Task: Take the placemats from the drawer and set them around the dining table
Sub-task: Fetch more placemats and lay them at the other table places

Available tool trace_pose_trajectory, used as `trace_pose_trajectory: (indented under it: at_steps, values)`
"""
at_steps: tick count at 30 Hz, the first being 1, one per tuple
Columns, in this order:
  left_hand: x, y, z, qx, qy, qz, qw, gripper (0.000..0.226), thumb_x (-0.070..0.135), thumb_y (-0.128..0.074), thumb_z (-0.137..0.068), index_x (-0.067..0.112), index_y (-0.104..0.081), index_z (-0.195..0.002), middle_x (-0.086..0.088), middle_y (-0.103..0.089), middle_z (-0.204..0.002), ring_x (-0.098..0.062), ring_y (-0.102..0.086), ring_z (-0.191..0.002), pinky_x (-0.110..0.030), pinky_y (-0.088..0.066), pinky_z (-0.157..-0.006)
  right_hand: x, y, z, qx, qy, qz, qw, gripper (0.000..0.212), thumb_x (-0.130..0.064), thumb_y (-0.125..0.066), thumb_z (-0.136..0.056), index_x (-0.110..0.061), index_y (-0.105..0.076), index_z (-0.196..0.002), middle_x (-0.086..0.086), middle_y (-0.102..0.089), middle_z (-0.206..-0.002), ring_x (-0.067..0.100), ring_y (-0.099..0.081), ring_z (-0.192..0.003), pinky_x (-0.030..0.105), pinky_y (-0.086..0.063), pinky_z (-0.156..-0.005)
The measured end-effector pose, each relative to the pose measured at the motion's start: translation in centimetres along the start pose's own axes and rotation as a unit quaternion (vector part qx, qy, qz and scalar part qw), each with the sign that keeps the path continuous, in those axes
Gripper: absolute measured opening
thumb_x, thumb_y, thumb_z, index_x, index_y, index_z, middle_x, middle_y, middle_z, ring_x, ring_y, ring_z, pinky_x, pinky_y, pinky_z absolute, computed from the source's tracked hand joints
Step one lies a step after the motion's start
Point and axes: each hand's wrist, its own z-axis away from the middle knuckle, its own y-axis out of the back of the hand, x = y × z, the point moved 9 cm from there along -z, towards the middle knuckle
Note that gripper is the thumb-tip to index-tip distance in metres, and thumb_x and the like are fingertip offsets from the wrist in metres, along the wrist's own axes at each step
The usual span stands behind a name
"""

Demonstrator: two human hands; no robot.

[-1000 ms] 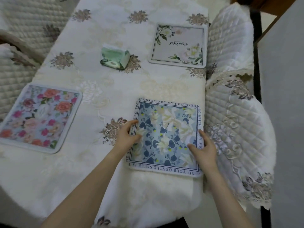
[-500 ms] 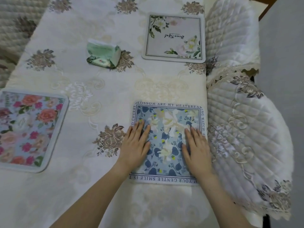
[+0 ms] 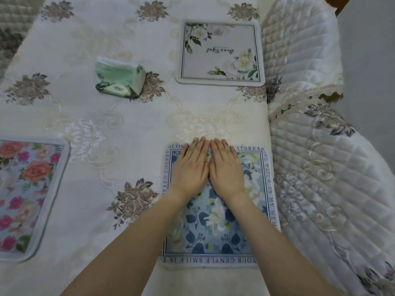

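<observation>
A blue floral placemat [image 3: 215, 229] with lettering round its border lies flat near the table's right front edge. My left hand [image 3: 190, 169] and my right hand [image 3: 225, 169] rest side by side on its far half, fingers straight and flat, fingertips reaching its far edge. A grey placemat with white flowers [image 3: 220, 53] lies at the far right. A pink rose placemat [image 3: 27, 193] lies at the left edge, partly cut off by the frame.
A green tissue pack [image 3: 119, 79] sits mid-table on the cream embroidered tablecloth [image 3: 128, 129]. Two chairs with quilted white covers, one [image 3: 324, 174] near and one [image 3: 297, 45] far, stand against the table's right side.
Both hands slid forward from the mat's near corners and sides to its far half and came together in the middle. The view has moved closer to the table.
</observation>
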Motion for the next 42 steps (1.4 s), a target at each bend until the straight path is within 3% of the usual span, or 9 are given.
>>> trace_pose_trajectory:
  at_steps: [5,9,16,21,25,28,33,37,42]
  values:
    - [-2.3,0.1,0.9,-0.011,0.016,0.007,1.0,0.065,0.046,-0.017,-0.102,0.01,-0.01,-0.155,-0.006,-0.007,-0.163,-0.016,-0.004,-0.151,-0.033,-0.001,-0.123,1.8,0.4,0.7,-0.032,0.015,0.024,0.999,0.063,-0.044,-0.027,-0.103,-0.012,-0.015,-0.156,0.004,-0.018,-0.163,0.015,-0.011,-0.151,0.028,0.003,-0.122]
    - [-4.8,1.0,2.1,-0.014,0.02,-0.008,1.0,0.068,0.049,-0.019,-0.1,0.008,-0.012,-0.155,-0.008,-0.01,-0.163,-0.018,-0.007,-0.151,-0.035,-0.007,-0.123,4.5,1.1,1.5,-0.034,-0.014,0.037,0.999,0.067,-0.05,-0.021,-0.103,-0.013,-0.006,-0.157,0.003,-0.008,-0.165,0.008,0.002,-0.149,0.022,0.012,-0.119]
    - [-6.6,1.1,2.9,0.005,0.082,0.014,0.997,0.075,0.051,-0.024,-0.099,0.006,-0.004,-0.155,-0.01,-0.001,-0.163,-0.02,0.0,-0.151,-0.032,-0.001,-0.122,8.7,2.4,3.1,-0.007,-0.051,0.028,0.998,0.069,-0.05,-0.022,-0.101,-0.011,-0.009,-0.157,0.004,-0.01,-0.164,0.013,-0.004,-0.151,0.028,0.001,-0.122]
    - [-6.9,1.0,3.0,0.016,0.102,0.016,0.995,0.076,0.052,-0.025,-0.098,0.005,-0.004,-0.155,-0.012,-0.003,-0.163,-0.022,-0.003,-0.151,-0.035,-0.004,-0.123,10.8,2.4,3.5,0.029,-0.161,0.001,0.986,0.076,-0.053,-0.026,-0.097,-0.008,-0.009,-0.156,0.008,-0.011,-0.164,0.02,-0.009,-0.151,0.036,-0.013,-0.121]
    - [-6.8,1.9,2.7,-0.03,0.107,-0.039,0.993,0.079,0.055,-0.014,-0.096,0.003,0.0,-0.154,-0.015,-0.001,-0.163,-0.025,-0.002,-0.151,-0.04,-0.001,-0.123,10.0,3.1,3.1,-0.029,-0.14,0.033,0.989,0.073,-0.047,-0.027,-0.102,-0.004,-0.002,-0.155,0.014,-0.003,-0.164,0.024,-0.003,-0.152,0.04,-0.01,-0.123]
    - [-4.5,4.6,4.2,0.007,0.075,-0.057,0.996,0.071,0.051,-0.015,-0.099,0.008,-0.005,-0.155,-0.01,-0.007,-0.163,-0.024,-0.006,-0.151,-0.044,-0.001,-0.122,8.5,5.5,4.7,-0.019,-0.133,0.041,0.99,0.069,-0.045,-0.024,-0.103,-0.005,-0.002,-0.156,0.012,-0.002,-0.164,0.023,-0.001,-0.152,0.04,-0.005,-0.123]
    - [4.7,2.0,12.5,0.009,-0.015,0.006,1.0,0.06,0.037,-0.02,-0.102,0.008,-0.015,-0.155,-0.007,-0.013,-0.163,-0.021,-0.009,-0.151,-0.044,-0.005,-0.122,-1.6,4.0,13.0,-0.015,-0.01,-0.05,0.999,0.064,-0.046,-0.016,-0.104,-0.01,-0.01,-0.156,0.006,-0.009,-0.164,0.016,-0.002,-0.152,0.036,-0.004,-0.123]
    - [6.1,-0.9,14.5,-0.007,0.028,0.025,0.999,0.059,0.033,-0.017,-0.1,0.005,-0.026,-0.151,-0.009,-0.023,-0.16,-0.023,-0.017,-0.149,-0.046,-0.015,-0.119,-2.5,0.7,15.5,-0.047,-0.034,-0.057,0.997,0.062,-0.041,-0.019,-0.102,-0.009,-0.016,-0.155,0.003,-0.012,-0.163,0.013,-0.003,-0.151,0.041,-0.009,-0.123]
    - [5.5,-3.0,14.8,-0.027,0.029,-0.003,0.999,0.058,0.03,-0.015,-0.1,0.007,-0.018,-0.154,-0.007,-0.013,-0.163,-0.021,-0.006,-0.151,-0.046,-0.01,-0.122,-1.9,-1.0,15.4,-0.057,-0.022,-0.018,0.998,0.06,-0.039,-0.018,-0.102,-0.01,-0.019,-0.155,0.005,-0.015,-0.163,0.018,-0.006,-0.152,0.043,-0.008,-0.123]
